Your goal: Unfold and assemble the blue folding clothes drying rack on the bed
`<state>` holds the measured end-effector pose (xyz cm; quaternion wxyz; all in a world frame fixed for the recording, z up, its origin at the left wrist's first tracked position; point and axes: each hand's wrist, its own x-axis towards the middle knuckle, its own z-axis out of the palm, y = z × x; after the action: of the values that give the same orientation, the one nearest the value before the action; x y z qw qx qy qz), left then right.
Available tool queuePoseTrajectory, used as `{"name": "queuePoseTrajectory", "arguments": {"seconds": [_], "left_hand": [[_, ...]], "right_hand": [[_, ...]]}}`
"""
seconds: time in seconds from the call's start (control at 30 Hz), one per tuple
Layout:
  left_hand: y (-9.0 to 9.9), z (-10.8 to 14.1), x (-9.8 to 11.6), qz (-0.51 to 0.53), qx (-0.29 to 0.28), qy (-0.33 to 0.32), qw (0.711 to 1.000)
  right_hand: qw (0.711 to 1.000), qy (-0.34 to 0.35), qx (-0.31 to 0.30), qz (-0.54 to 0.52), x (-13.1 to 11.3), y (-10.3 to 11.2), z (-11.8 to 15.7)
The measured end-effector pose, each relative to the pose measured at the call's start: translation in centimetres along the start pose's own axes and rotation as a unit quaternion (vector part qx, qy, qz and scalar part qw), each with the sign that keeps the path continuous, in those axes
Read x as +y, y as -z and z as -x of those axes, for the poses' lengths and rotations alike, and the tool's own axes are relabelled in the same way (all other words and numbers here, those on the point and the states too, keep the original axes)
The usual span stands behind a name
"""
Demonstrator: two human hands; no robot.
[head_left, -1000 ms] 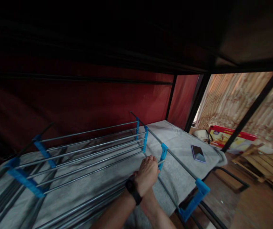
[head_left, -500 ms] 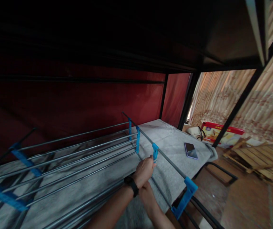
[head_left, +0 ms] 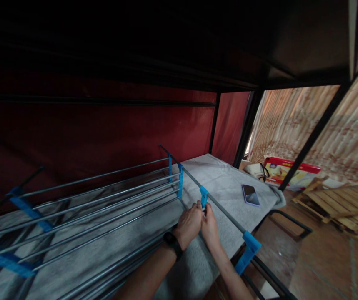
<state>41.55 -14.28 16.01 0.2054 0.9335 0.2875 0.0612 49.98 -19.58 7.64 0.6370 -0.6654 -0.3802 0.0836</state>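
A rack of grey metal tubes joined by blue plastic brackets lies over a grey blanket. Both hands meet at the lower part of one blue bracket on the long right-hand tube. My left hand, with a black watch at the wrist, is closed at the bracket's left side. From the right, my right hand pinches the same bracket, its fingertips touching the left hand's. The fingers hide the bracket's lower end. Another blue bracket sits at the tube's near end.
Loose metal tubes lie in front of my forearms. A phone rests on the blanket. Overhead is a dark bunk with black posts. On the floor at right are a red and yellow box and a folded wooden slatted piece.
My right hand has moved up and right from under my left wrist to the blue bracket. My left hand stays at the bracket, nearly in place. The view has shifted slightly.
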Motion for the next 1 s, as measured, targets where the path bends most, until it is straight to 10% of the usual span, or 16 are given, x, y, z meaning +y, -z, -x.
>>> {"name": "queuePoseTrajectory", "arguments": {"seconds": [1.0], "left_hand": [[1.2, 0.0, -1.6, 0.001, -0.027, 0.015, 1.0]], "right_hand": [[0.997, 0.011, -0.054, 0.051, 0.2, 0.4, -0.6]]}}
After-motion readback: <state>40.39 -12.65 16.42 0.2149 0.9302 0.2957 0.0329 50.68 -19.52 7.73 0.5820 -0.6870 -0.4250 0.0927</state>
